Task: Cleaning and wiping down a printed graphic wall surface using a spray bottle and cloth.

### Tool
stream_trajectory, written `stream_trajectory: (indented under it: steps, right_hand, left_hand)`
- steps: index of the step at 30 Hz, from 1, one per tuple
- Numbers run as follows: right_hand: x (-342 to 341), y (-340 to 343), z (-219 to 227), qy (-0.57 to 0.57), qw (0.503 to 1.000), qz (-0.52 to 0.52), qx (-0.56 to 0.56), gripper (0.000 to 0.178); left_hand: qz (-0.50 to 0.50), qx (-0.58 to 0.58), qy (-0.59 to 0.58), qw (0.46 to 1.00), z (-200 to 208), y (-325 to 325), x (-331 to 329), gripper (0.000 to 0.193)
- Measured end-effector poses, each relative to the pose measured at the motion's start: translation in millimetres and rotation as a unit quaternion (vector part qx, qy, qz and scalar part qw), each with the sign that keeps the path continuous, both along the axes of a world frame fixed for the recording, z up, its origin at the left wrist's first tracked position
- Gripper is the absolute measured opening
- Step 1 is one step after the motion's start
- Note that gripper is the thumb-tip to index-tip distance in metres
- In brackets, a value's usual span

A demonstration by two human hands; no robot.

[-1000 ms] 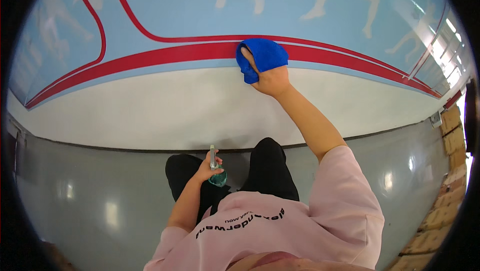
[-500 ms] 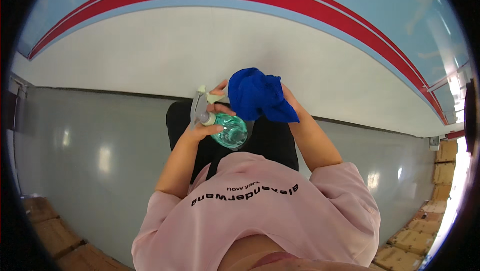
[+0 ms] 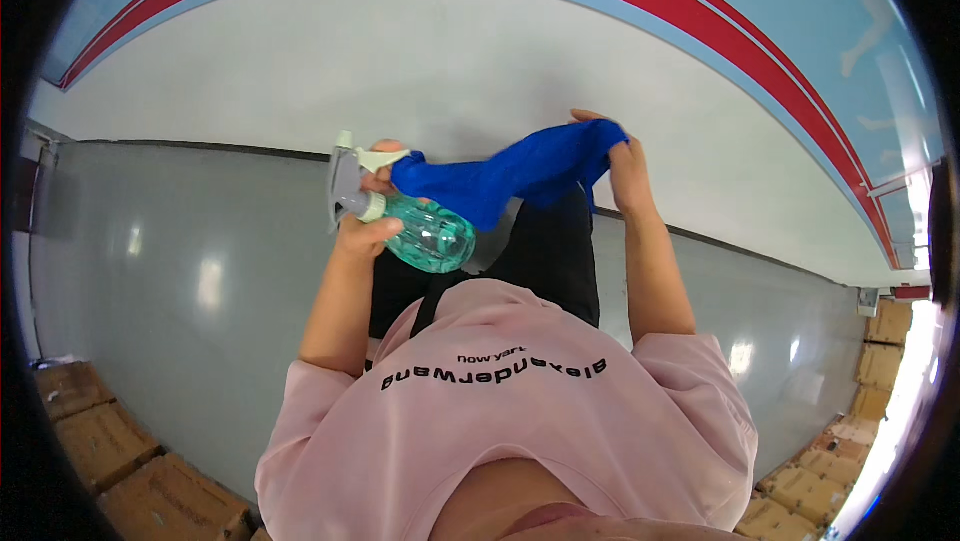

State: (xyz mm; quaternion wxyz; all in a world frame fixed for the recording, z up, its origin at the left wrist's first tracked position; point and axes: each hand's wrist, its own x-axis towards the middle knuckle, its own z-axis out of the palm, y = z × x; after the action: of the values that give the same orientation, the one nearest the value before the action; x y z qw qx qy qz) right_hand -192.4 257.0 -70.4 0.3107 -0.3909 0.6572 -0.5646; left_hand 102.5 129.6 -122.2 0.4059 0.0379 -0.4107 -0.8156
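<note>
A clear green spray bottle (image 3: 432, 238) with a grey and white trigger head lies tilted in my left hand (image 3: 372, 231). My left thumb and fingers wrap round it just below the head. A blue cloth (image 3: 500, 181) stretches between both hands in front of my lap. Its left end meets my left fingers beside the trigger and covers part of them. The other end is gripped by my right hand (image 3: 627, 169), with the cloth draped over the fingers.
Ahead stands a white wall panel (image 3: 270, 71) with a red band and light blue above. Grey floor (image 3: 220, 241) spreads on both sides. Cardboard boxes (image 3: 170, 501) sit at the lower left, and more boxes (image 3: 810, 481) line the lower right.
The bunched blue cloth has been drawn out lengthwise between my hands. My right hand has moved right and my left hand, with the spray bottle, left and slightly up.
</note>
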Motion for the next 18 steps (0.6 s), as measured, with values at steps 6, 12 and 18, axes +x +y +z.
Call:
stream_trajectory:
  steps: [6, 12, 18]
  right_hand:
    - [-21.0, 13.8, 8.7, -0.049, 0.998, -0.033, 0.019, 0.029]
    - [-17.6, 5.8, 3.9, -0.194, 0.977, -0.088, 0.028, 0.021]
    - [39.0, -4.0, -11.3, -0.279, 0.958, -0.062, 0.035, 0.026]
  left_hand:
    - [0.032, -0.076, -0.054, 0.995, -0.4, -20.2, 13.3, 0.079]
    - [0.022, -0.076, -0.030, 0.996, 5.4, -17.6, 10.5, 0.081]
    - [0.026, -0.072, -0.062, 0.995, 2.5, 5.9, 3.0, 0.082]
